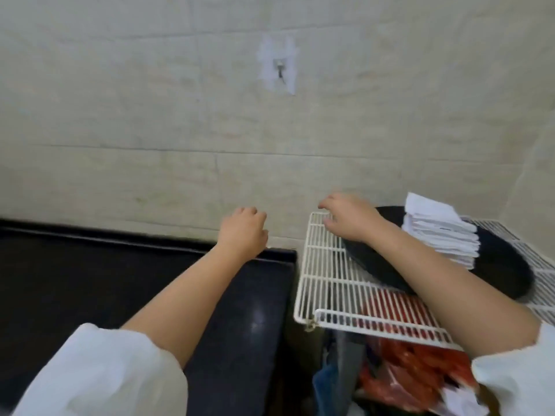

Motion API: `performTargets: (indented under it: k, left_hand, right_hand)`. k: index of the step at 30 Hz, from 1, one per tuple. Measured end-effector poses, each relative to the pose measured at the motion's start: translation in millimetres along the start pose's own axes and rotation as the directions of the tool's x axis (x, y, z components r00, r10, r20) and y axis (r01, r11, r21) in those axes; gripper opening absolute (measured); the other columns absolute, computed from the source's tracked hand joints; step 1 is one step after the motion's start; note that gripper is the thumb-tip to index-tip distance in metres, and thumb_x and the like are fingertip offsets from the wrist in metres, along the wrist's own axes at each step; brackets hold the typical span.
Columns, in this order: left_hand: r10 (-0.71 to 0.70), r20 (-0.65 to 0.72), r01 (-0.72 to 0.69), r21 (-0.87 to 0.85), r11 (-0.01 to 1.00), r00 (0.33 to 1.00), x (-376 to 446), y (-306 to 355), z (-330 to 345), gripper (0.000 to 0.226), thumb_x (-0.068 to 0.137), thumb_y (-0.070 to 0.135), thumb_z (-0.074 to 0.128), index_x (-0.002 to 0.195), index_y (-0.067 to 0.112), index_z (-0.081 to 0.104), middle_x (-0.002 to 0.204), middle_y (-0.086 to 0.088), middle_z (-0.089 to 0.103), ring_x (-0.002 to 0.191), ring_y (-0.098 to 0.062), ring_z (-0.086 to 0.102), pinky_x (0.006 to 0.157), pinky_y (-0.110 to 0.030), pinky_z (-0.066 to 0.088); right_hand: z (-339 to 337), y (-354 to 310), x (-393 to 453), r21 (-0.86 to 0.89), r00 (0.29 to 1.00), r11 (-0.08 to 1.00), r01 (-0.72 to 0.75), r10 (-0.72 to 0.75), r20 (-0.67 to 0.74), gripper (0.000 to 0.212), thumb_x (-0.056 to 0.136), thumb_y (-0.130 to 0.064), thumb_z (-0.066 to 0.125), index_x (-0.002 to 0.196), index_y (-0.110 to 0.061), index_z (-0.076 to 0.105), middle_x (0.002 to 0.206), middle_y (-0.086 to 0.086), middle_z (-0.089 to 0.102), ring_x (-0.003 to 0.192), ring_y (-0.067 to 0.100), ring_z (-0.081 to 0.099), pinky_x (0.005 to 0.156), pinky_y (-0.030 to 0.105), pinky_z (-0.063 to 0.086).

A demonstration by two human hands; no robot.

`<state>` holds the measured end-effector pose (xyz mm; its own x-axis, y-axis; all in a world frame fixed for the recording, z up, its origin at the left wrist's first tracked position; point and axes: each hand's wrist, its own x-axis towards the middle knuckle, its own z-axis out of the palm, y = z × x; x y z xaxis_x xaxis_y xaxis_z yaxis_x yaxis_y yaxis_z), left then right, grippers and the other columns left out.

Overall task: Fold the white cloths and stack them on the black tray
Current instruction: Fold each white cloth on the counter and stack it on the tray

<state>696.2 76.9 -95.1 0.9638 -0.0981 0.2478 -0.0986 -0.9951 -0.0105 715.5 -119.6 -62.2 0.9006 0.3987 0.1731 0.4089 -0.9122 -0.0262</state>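
My left hand (pixel 243 231) sits at centre frame, fingers curled loosely under with nothing in them, hovering over the back edge of the black counter (pixel 90 280) that fills the lower left. My right hand (pixel 350 219), just right of centre, has its fingers half spread and bent, empty too, reaching over the far corner of the white wire rack (pixel 324 265); I cannot tell whether the fingertips touch the wire.

Under my right forearm lies the black tray (pixel 495 265), resting on the rack at middle right. On its far side stands the stack of folded white cloths (pixel 441 235), fairly tall, its top cloth sitting askew with one corner lifted.

I see no unfolded cloth anywhere in view, so I judge the stacking is largely done or the next cloth lies out of frame. To do this well, I would square the top cloth with both palms flat, pressing lightly so the pile does not lean, and keep my forearm from nudging the tray across the wires. Red packets (pixel 420 361) show beneath the rack at lower right.
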Motion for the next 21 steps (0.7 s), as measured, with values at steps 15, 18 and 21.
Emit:
performTargets:
  k: [15,18,21]
  left_hand:
    - [-0.895,-0.176,0.907,0.187,0.377,0.409,-460.8,-412.9,-82.3,0.045,0.096,0.040,0.039,0.128,0.010,0.046,0.130,-0.014,0.049,0.123,-0.032,0.043,0.096,-0.039,0.040]
    - [-0.950,-0.192,0.959,0.193,0.210,0.246,-543.1,-461.7,-89.6,0.044,0.096,0.038,0.041,0.127,0.008,0.047,0.131,-0.015,0.049,0.123,-0.033,0.042,0.098,-0.039,0.038]
    - [-0.975,-0.200,0.971,0.236,0.046,0.095,-618.6,-512.7,-92.5,0.042,0.095,0.037,0.043,0.122,0.006,0.050,0.127,-0.017,0.052,0.120,-0.034,0.045,0.096,-0.040,0.039]
  right_hand:
    - [60.0,-618.8,-19.2,0.263,0.574,0.527,0.808,-0.806,-0.147,0.044,0.093,-0.036,0.043,0.131,-0.013,0.045,0.139,0.006,0.044,0.129,0.025,0.039,0.102,0.039,0.036]
    - [74.4,-729.6,-38.6,0.252,0.436,0.393,0.884,-0.888,-0.147,0.044,0.092,-0.035,0.044,0.131,-0.014,0.045,0.139,0.006,0.044,0.128,0.026,0.039,0.102,0.039,0.035]
    - [88.9,-836.3,-55.4,0.286,0.322,0.274,0.918,-0.937,-0.136,0.044,0.091,-0.034,0.047,0.130,-0.014,0.045,0.138,0.008,0.044,0.128,0.027,0.039,0.102,0.040,0.035]
